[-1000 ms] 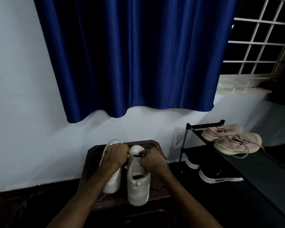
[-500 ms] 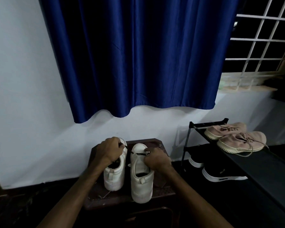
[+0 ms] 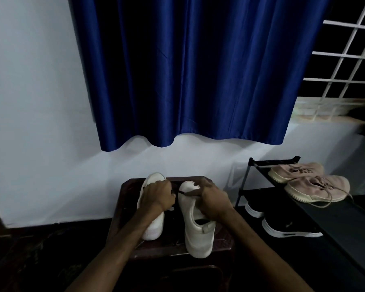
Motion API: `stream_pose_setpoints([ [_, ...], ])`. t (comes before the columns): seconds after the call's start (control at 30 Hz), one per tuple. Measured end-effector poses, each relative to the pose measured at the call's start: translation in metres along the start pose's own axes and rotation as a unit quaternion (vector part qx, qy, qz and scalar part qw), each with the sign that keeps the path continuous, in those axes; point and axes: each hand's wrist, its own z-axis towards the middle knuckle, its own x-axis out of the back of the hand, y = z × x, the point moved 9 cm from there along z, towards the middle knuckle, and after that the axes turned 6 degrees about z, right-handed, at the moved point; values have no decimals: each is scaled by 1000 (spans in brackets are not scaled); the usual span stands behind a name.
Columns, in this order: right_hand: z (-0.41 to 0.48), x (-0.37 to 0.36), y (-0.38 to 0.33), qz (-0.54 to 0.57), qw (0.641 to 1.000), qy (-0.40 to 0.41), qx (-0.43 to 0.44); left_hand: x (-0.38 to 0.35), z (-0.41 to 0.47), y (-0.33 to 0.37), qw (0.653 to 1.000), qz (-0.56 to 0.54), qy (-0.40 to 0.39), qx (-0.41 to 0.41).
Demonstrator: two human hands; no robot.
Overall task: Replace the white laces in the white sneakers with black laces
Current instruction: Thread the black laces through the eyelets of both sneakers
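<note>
The left hand has its grip curled tight, fingers folded round one end of the black lace; the right hand pinches the other part of that lace between thumb and forefinger, its remaining fingers bent over the shoe's tongue; the short stretch of lace between the two grips runs taut, low across the front of the nearer sneaker.

This looks like an early crossing being threaded; to do it well, draw both ends to even length before moving up, keep the flat cord untwisted as it passes each eyelet, and steady the upper with the spare fingers so the shoe does not slide.

The lace is thin, dark and limp; the sneaker is smooth, matt white, with a thick rounded sole and a soft heel tab; the second sneaker stands just beside it, partly under the left wrist; both sit toes-away on a dark brown tabletop with a dull sheen.

Beyond hang a glossy, pleated blue curtain and, to the right, a black shoe rack bearing knitted pink shoes.
</note>
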Motion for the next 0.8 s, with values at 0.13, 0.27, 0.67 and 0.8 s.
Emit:
stream_pose_setpoints([
  [0.13, 4, -6, 5, 40, 998, 14, -49, -10, 5, -16, 997, -70, -39, 25],
  [0.27, 3, 1, 6, 79, 992, 81, -56, -5, 0, -14, 997, -78, 2, 28],
  [0.67, 5, -1, 8, 65, 995, 61, -45, -1, -24, 2, 986, -34, 144, -81],
  [0.8, 5, 2, 8, 90, 989, 103, -56, 8, -26, -4, 980, -97, 169, -39],
])
